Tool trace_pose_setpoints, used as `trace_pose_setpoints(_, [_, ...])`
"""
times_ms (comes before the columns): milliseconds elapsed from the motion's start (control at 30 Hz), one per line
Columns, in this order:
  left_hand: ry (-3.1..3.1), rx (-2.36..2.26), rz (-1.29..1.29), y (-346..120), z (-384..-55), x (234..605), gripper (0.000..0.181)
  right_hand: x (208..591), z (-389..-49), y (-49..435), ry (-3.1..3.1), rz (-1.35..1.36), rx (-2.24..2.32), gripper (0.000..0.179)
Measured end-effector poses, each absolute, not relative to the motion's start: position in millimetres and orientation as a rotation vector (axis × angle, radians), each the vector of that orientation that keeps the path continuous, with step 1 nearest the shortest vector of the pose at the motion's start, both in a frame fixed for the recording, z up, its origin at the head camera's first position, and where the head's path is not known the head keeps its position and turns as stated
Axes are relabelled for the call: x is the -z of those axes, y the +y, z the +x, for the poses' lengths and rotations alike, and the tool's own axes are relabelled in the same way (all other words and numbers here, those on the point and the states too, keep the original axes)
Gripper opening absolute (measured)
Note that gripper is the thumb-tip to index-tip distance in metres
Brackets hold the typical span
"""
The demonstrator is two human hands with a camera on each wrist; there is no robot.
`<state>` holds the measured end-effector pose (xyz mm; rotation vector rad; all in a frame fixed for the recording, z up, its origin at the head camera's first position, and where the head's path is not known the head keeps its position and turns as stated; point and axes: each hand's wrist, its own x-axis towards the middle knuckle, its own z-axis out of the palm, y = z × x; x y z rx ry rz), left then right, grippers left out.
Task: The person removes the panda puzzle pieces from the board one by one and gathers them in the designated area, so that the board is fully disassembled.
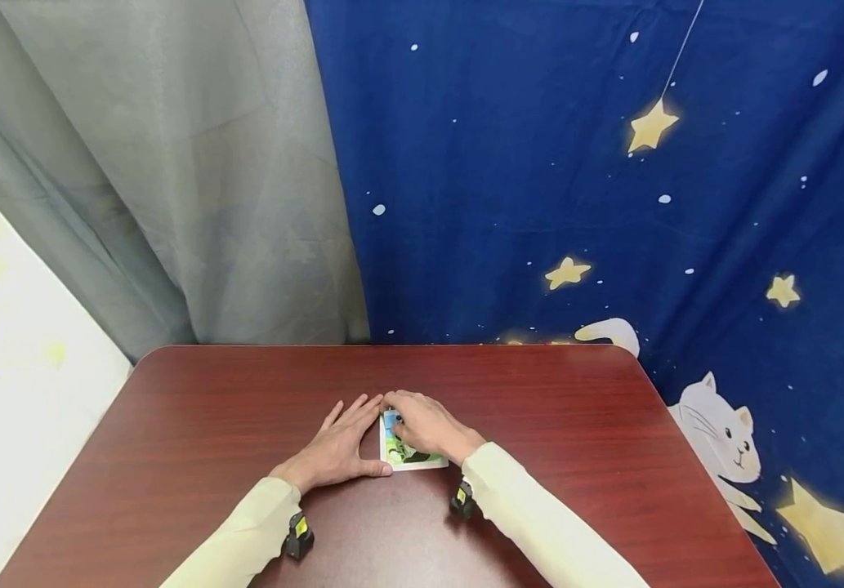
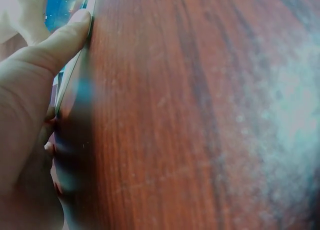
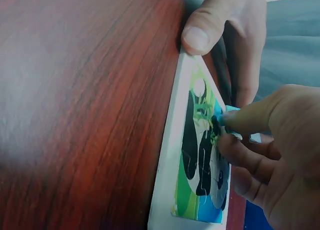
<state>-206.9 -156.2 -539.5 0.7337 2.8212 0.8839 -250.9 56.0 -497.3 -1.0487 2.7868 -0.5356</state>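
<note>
A small panda jigsaw puzzle (image 3: 202,155) sits in a white-rimmed tray (image 1: 422,467) on the table. My left hand (image 1: 341,451) lies beside it with fingers spread, its thumb at the tray's near left corner and its fingertips by the far left corner. Over the puzzle, my right hand (image 1: 425,420) pinches a small blue puzzle piece (image 3: 231,109) between thumb and fingers at the blue upper-left part of the picture. Most of that piece is hidden by the fingers. In the left wrist view, the left thumb (image 2: 70,32) presses along the tray's edge.
The reddish-brown wooden table (image 1: 230,408) stretches around the tray, its far edge against a grey curtain (image 1: 267,204) and a blue star-patterned curtain (image 1: 480,204). Black wrist cameras with yellow labels hang below both cuffs.
</note>
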Motion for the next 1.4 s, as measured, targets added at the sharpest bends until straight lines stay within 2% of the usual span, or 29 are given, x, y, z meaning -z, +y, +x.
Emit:
trace_pose_setpoints(367, [2.810, -0.778, 0.690, -154.4, -207.1, 533.0, 0.113, 492.5, -252.9, 63.6, 2.781, -0.975, 0.812, 0.024])
trace_pose_setpoints(833, [2.816, -0.817, 0.683, -155.1, -206.8, 533.6, 0.111, 488.9, -255.4, 101.9, 2.815, -0.775, 0.833, 0.015])
trace_pose_setpoints(1067, [2.826, -0.914, 0.724, -155.3, -207.0, 541.9, 0.113, 490.5, -258.4, 121.6, 2.866, -0.741, 0.799, 0.011])
trace_pose_setpoints(1400, [2.803, -0.811, 0.691, -153.5, -205.4, 530.5, 0.111, 487.2, -267.1, 142.8, 2.893, -0.702, 0.760, 0.010])
